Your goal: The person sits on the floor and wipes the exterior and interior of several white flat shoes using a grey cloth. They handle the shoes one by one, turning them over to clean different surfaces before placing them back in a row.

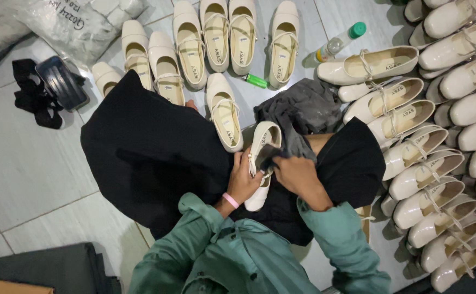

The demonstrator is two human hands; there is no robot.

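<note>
Cream, glossy leather covers the shoe held in the middle of the view, over a lap draped in black cloth. The left hand grips this shoe from the left side, fingers curled around its edge and sole, a pink band on the wrist. The right hand presses a dark grey rag against the shoe's opening; its fingers are bunched over a fold of the rag, though how tightly they pinch it is hard to tell, since the cloth hides the fingertips. The rest of the rag trails away to the far side, over the right knee. Both forearms wear green sleeves.

Far from the hands, a row of matching cream shoes lies on the pale tiled floor, toes pointing away. One more cream shoe lies just beside the held one, on its far left. Between the row and the rag sits a small green cylinder, and further right a clear bottle with a green cap lies on its side. Along the right edge, many more cream shoes are packed in close ranks. At the far left, a dark roll of tape rests on a black strap, near a clear plastic bag.
</note>
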